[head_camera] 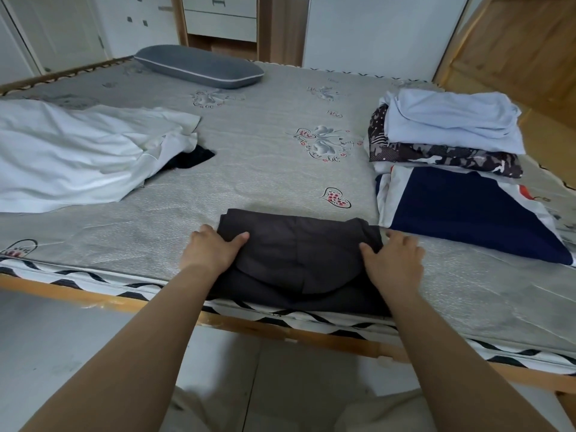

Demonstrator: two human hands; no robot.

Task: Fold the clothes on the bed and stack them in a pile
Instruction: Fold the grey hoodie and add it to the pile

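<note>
A dark grey folded garment [299,247] lies at the near edge of the bed [249,145], its lower part hanging over the edge. My left hand [212,249] grips its left side, thumb on top and fingers under the fold. My right hand [394,260] holds its right side the same way, thumb on the cloth. At the right stands a pile of folded clothes: a light blue one [452,120] on top, a dark patterned one [442,159] below, a navy and white piece [467,210] underneath. Loose white clothes [78,154] lie at the left over a black item [193,159].
A grey pillow [199,67] lies at the far side of the mattress. The wooden bed frame [93,299] runs along the near edge, with tiled floor below. White cabinets and a wooden door stand behind the bed.
</note>
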